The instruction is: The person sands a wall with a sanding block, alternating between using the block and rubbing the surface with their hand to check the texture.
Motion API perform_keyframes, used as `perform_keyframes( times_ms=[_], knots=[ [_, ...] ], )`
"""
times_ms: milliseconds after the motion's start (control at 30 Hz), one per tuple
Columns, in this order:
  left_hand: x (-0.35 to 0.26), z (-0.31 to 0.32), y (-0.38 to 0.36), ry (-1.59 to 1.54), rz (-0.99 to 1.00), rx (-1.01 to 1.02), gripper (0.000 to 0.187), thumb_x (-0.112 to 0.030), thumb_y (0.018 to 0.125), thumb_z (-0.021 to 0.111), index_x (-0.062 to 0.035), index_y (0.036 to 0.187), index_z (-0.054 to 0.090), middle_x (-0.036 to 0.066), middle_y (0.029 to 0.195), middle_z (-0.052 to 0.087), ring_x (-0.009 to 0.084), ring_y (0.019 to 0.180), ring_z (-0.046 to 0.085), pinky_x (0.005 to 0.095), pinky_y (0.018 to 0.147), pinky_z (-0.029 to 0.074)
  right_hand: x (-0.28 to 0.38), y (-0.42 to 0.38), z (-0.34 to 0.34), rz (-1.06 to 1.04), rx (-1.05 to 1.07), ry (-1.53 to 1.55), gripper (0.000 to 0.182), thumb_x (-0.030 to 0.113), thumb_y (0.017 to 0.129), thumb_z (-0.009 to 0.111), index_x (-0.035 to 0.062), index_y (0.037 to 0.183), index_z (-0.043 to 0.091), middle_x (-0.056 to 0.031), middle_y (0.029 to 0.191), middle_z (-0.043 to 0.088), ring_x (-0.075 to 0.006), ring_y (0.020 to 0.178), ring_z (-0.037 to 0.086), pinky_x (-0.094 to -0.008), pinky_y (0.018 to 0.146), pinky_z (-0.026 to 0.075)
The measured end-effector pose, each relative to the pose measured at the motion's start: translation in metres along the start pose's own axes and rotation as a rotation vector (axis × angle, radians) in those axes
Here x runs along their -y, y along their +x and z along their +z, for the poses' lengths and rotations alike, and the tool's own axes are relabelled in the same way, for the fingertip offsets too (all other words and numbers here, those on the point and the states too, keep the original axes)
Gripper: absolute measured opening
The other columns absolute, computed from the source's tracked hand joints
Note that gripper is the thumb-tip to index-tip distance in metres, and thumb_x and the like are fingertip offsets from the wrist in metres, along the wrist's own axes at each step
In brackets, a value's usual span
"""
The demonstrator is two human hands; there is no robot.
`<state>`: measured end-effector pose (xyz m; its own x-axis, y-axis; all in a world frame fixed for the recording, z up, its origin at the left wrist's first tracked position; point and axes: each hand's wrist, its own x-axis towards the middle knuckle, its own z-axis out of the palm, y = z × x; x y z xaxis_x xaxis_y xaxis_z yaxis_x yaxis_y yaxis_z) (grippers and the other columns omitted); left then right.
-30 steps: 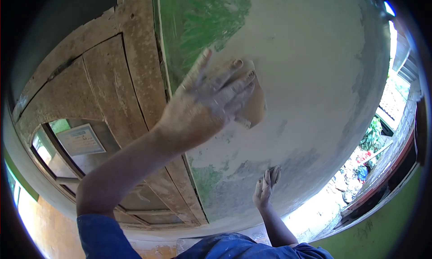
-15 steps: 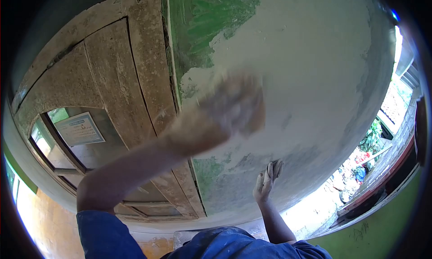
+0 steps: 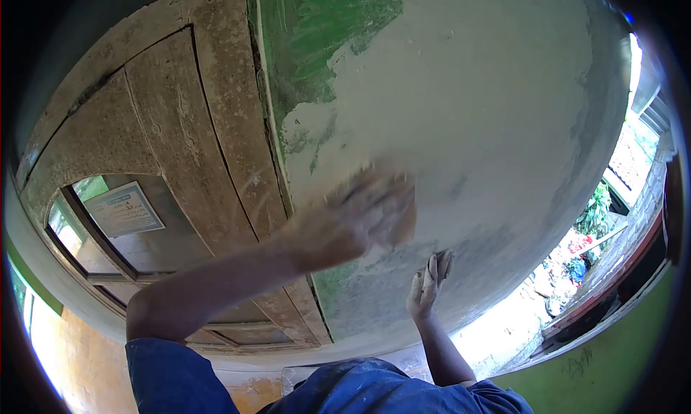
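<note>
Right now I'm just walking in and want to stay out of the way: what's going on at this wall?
A person in blue sleeves is working on the pale, filler-covered wall beside a dusty wooden door. The left hand, motion-blurred, presses a brownish sheet, likely sandpaper, flat against the wall. The right hand rests lower on the wall, pinching a small folded piece. Green paint shows near the door frame.

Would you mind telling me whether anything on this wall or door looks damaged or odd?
Yes. The wall is patchy: green paint survives only near the door frame, with pale filler over the rest. The wooden door looks worn and dusty. The left hand, blurred, presses a sanding sheet to the wall; the right hand rests lower.
</note>
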<state>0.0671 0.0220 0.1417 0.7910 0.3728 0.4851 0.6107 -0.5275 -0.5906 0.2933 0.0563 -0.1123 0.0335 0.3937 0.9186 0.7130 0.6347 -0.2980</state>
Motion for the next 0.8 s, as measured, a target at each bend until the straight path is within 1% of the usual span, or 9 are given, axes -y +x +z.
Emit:
perform_keyframes(
  times_ms=[67, 133, 167, 333, 433, 567, 633, 733, 800],
  knots=[
    [0.000, 0.002, 0.000, -0.274, -0.004, 0.038, 0.056, -0.013, 0.077, 0.069, -0.0205, 0.129, 0.050, -0.002, 0.146, 0.037, 0.0214, 0.139, 0.024, 0.0506, 0.116, 0.010, -0.003, -0.002, 0.000, -0.003, 0.003, -0.005, 0.048, 0.015, 0.096, 0.042, -0.0036, 0.139, 0.032, -0.0283, 0.149, 0.016, -0.0469, 0.138, 0.012, -0.0568, 0.109, 0.012],
    [0.025, -0.030, 0.023, 0.342, 0.151, 0.038, 0.056, -0.015, 0.077, 0.070, -0.0239, 0.128, 0.051, -0.002, 0.146, 0.037, 0.0209, 0.140, 0.021, 0.0527, 0.116, 0.007, -0.004, -0.002, 0.002, -0.005, 0.003, -0.013, 0.048, 0.015, 0.096, 0.042, -0.0038, 0.139, 0.032, -0.0282, 0.149, 0.017, -0.0469, 0.138, 0.013, -0.0569, 0.109, 0.012],
    [0.037, -0.045, 0.035, 0.342, 0.152, 0.034, 0.056, -0.015, 0.077, 0.070, -0.0239, 0.128, 0.051, -0.002, 0.146, 0.037, 0.0209, 0.140, 0.021, 0.0527, 0.116, 0.007, -0.003, -0.002, 0.003, -0.008, -0.010, -0.022, 0.048, 0.015, 0.096, 0.042, -0.0037, 0.139, 0.032, -0.0282, 0.149, 0.017, -0.0470, 0.138, 0.013, -0.0570, 0.109, 0.012],
    [0.039, -0.046, 0.058, 0.159, -0.135, -0.175, 0.064, -0.009, 0.073, 0.072, -0.0251, 0.130, 0.049, -0.003, 0.147, 0.034, 0.0222, 0.141, 0.017, 0.0548, 0.115, 0.005, 0.000, -0.001, 0.006, 0.016, -0.041, -0.007, 0.048, 0.014, 0.095, 0.043, -0.0008, 0.140, 0.033, -0.0298, 0.148, 0.016, -0.0495, 0.137, 0.013, -0.0594, 0.108, 0.013],
    [-0.005, 0.000, 0.024, 0.030, 0.042, 0.046, 0.065, -0.008, 0.072, 0.072, -0.0258, 0.130, 0.049, -0.003, 0.147, 0.034, 0.0223, 0.141, 0.017, 0.0559, 0.115, 0.003, 0.000, -0.002, 0.002, 0.027, -0.028, -0.002, 0.048, 0.012, 0.094, 0.043, -0.0011, 0.139, 0.033, -0.0293, 0.148, 0.016, -0.0494, 0.137, 0.013, -0.0593, 0.109, 0.013],
    [0.009, -0.007, 0.016, -0.153, 0.125, 0.106, 0.064, -0.008, 0.073, 0.071, -0.0262, 0.130, 0.049, -0.005, 0.147, 0.034, 0.0219, 0.141, 0.016, 0.0588, 0.114, 0.002, -0.007, -0.006, 0.003, -0.006, -0.016, 0.019, 0.050, 0.008, 0.093, 0.043, -0.0027, 0.140, 0.030, -0.0288, 0.149, 0.017, -0.0497, 0.137, 0.013, -0.0592, 0.109, 0.013],
    [0.033, -0.040, 0.038, 0.186, 0.011, -0.038, 0.055, -0.011, 0.077, 0.068, -0.0257, 0.128, 0.051, -0.008, 0.146, 0.035, 0.0226, 0.142, 0.014, 0.0608, 0.113, 0.001, -0.006, -0.005, 0.003, -0.012, -0.015, 0.027, 0.052, 0.007, 0.093, 0.044, -0.0033, 0.141, 0.028, -0.0287, 0.148, 0.017, -0.0499, 0.137, 0.013, -0.0592, 0.109, 0.014],
    [0.043, -0.046, 0.046, 0.083, -0.162, -0.260, 0.053, -0.014, 0.080, 0.065, -0.0247, 0.130, 0.050, -0.010, 0.146, 0.034, 0.0218, 0.142, 0.013, 0.0606, 0.113, 0.000, -0.005, -0.003, 0.004, -0.003, -0.020, 0.018, 0.053, 0.006, 0.092, 0.044, -0.0048, 0.140, 0.026, -0.0294, 0.148, 0.018, -0.0504, 0.136, 0.014, -0.0592, 0.109, 0.014],
    [0.023, -0.031, 0.041, 0.092, -0.134, -0.146, 0.052, -0.014, 0.080, 0.064, -0.0245, 0.129, 0.050, -0.010, 0.145, 0.036, 0.0211, 0.142, 0.014, 0.0604, 0.113, -0.001, -0.006, -0.002, 0.003, -0.050, -0.023, -0.003, 0.050, 0.005, 0.091, 0.045, -0.0055, 0.137, 0.030, -0.0302, 0.147, 0.019, -0.0508, 0.136, 0.016, -0.0588, 0.109, 0.015]
  ],
)
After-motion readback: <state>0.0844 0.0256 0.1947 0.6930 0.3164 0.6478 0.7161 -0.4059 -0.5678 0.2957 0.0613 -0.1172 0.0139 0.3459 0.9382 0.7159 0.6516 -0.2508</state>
